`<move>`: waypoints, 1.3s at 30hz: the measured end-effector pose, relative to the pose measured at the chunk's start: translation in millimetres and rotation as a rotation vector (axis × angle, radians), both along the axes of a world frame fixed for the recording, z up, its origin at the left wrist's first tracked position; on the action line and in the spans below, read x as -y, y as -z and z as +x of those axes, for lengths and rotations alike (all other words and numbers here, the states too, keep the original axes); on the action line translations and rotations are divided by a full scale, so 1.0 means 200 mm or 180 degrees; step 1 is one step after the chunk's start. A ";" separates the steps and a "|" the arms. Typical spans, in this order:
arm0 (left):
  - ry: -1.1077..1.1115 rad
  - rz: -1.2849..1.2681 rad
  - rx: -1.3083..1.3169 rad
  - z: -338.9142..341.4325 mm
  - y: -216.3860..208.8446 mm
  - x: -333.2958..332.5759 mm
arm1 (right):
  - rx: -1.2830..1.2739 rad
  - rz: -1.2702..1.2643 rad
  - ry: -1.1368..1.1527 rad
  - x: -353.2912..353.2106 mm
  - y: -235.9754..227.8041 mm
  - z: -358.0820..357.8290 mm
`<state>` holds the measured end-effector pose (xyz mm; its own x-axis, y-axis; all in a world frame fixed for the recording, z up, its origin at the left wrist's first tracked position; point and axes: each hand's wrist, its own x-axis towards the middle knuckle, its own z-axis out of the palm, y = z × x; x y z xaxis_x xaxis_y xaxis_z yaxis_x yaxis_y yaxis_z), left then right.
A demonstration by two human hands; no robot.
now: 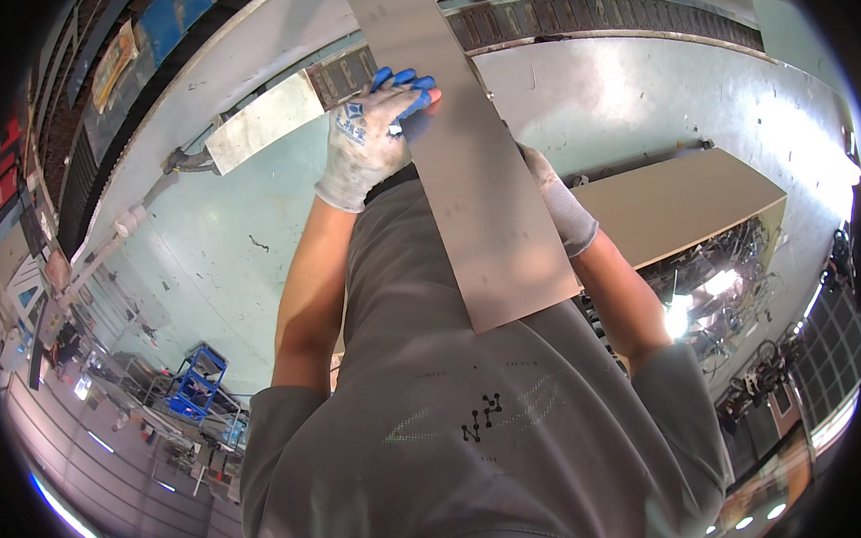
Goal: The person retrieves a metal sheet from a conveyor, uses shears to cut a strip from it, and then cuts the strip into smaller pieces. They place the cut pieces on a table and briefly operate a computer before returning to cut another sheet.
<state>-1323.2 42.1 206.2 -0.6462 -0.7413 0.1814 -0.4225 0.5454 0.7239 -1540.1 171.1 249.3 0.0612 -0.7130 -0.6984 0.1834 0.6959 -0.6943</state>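
A long flat metal sheet (489, 172), greyish-brown and smooth, slants from the top edge down in front of my chest. My left hand (374, 133), in a white work glove with blue fingertips, grips its left edge with bent fingers. One fingertip there shows bare through the glove. At the sheet's right edge is my right hand (556, 198), in a pale glove and closed against the sheet. Its fingers are mostly hidden behind the metal.
Beyond my hands runs a dark slotted rail (602, 16). A pale plate (266, 121) lies left of my left hand. To the right, a large brown panel (675, 204) sits near my right forearm. A blue cart (197, 380) stands at the lower left on the pale green floor (231, 266).
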 end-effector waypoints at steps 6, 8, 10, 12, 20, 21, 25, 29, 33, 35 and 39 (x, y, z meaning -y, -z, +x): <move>-0.0002 -0.0283 -0.0093 -0.01 0.00 0.03 | 0.0004 0.0130 0.0310 -0.03 0.04 0.03; 0.0015 -0.0059 -0.0060 0.00 -0.02 0.04 | -0.0121 0.0272 0.0274 -0.04 0.07 0.03; 0.0019 -0.0005 -0.0070 0.00 -0.03 0.05 | -0.0273 0.0319 0.0320 -0.06 0.11 0.03; 0.0021 -0.0001 -0.0065 0.00 -0.05 0.05 | -0.0268 0.0313 0.0364 -0.09 0.17 0.02; 0.0006 -0.0030 -0.0449 0.02 -0.14 0.08 | -0.1281 -0.1043 0.0734 0.17 0.45 -0.02; 0.0006 0.0003 -0.0475 0.03 -0.15 0.09 | -0.1145 -0.1199 0.0939 0.25 0.47 0.00; 0.0096 -0.0228 -0.0645 0.14 -0.21 0.17 | -0.1680 -0.1776 0.1024 0.64 0.53 0.12; -0.0087 0.0614 -0.1112 0.28 -0.30 0.20 | -0.0810 -0.1274 0.0913 0.74 0.46 0.24; -0.0117 0.0296 -0.1809 0.40 -0.48 0.29 | -0.1813 -0.1310 0.0777 0.75 0.34 0.29; -0.0620 0.0366 -0.1505 0.45 -0.61 0.29 | -0.1319 -0.1231 0.0711 0.76 0.28 0.28; -0.0625 -0.0266 -0.1079 0.47 -0.79 0.34 | -0.1362 -0.1084 0.0325 0.80 0.19 0.30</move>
<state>-1228.6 -25.8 365.2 -0.3868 -0.8184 0.4249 -0.2693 0.5410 0.7968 -1479.3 11.1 210.4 -0.2586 -0.8903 -0.3749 -0.1096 0.4126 -0.9043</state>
